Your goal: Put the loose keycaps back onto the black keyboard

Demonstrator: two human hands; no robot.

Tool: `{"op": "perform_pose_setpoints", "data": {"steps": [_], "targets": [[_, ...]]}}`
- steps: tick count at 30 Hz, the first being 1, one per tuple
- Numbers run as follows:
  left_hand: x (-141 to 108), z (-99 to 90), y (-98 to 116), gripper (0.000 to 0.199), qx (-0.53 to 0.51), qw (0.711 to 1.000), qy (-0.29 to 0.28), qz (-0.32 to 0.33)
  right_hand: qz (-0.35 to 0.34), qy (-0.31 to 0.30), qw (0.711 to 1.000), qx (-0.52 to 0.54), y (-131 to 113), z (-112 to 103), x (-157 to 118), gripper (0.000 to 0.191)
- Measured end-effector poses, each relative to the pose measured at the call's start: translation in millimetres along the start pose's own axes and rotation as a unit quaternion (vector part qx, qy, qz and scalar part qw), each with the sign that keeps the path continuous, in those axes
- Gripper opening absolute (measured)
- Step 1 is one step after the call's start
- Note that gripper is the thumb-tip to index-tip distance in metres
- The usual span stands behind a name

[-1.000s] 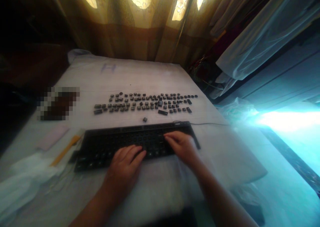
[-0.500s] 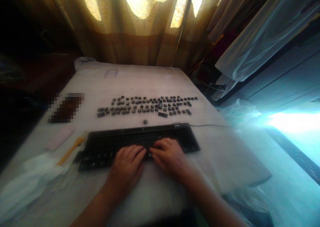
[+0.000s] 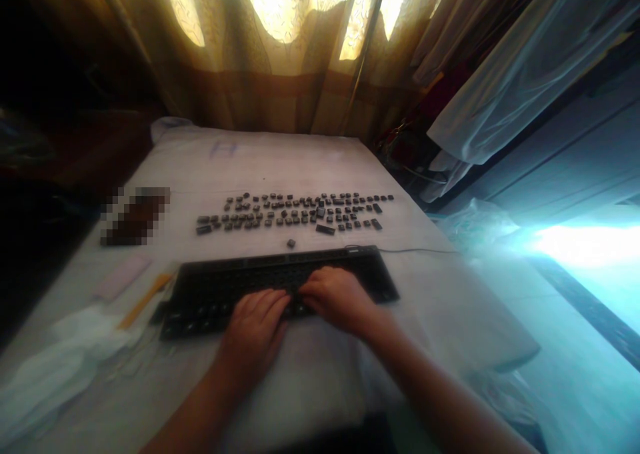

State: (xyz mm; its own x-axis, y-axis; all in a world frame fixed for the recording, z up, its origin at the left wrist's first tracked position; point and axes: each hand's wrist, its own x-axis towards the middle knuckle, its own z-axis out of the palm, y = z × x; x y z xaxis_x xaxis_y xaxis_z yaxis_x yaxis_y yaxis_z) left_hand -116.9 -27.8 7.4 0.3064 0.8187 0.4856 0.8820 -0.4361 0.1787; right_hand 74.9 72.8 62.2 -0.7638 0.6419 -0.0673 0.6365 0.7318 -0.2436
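Observation:
A black keyboard [image 3: 225,277] lies on a table with a pale cover, and part of its key area looks bare. My left hand [image 3: 256,324] rests on its front edge near the middle, fingers together and bent, their tips by the keys. Beside it my right hand [image 3: 337,297] is over the keyboard with fingers pinched; anything between them is too small to make out. Beyond the keyboard lie loose black keycaps [image 3: 325,229] in rough rows, with a single keycap [image 3: 291,243] closer to it.
On the left are a blurred-out dark object [image 3: 135,217], a pink block [image 3: 123,277], an orange tool [image 3: 145,301] and a crumpled white cloth [image 3: 60,367]. A cable [image 3: 420,251] runs right from the keyboard. Curtains [image 3: 280,94] hang behind the table [image 3: 300,154].
My right hand has moved slightly up and away over the keyboard, its fingers drawn closer together. My left hand has stayed nearly in place.

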Motion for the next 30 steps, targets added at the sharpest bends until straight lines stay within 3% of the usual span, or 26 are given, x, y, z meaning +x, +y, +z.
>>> {"op": "perform_pose_setpoints", "data": {"steps": [4, 12, 16, 20, 25, 30], "targets": [[1, -0.4, -1, 0.029, -0.002, 1.000, 0.001, -0.003, -0.029, -0.047, 0.998, -0.028, 1, -7, 10, 0.015], [-1, 2.3, -4, 0.030, 0.001, 1.000, 0.014, 0.005, -0.034, -0.061, 0.998, -0.005, 2, -7, 16, 0.016], [-4, 5.5, -7, 0.030, 0.027, 0.998, 0.047, 0.026, -0.029, -0.056, 0.998, 0.016, 2, -8, 14, 0.016], [-4, 6.8, -12, 0.035, 0.048, 0.996, 0.059, 0.037, -0.009, -0.012, 0.998, 0.057, 8, -16, 7, 0.017], [1, 4.4, -10, 0.037, 0.067, 0.996, 0.050, 0.043, 0.068, 0.040, 0.995, 0.064, 25, -29, -4, 0.017], [4, -3.6, -5, 0.034, 0.049, 0.997, 0.042, 0.031, 0.040, 0.072, 0.994, 0.066, 36, -24, -10, 0.016]]}}
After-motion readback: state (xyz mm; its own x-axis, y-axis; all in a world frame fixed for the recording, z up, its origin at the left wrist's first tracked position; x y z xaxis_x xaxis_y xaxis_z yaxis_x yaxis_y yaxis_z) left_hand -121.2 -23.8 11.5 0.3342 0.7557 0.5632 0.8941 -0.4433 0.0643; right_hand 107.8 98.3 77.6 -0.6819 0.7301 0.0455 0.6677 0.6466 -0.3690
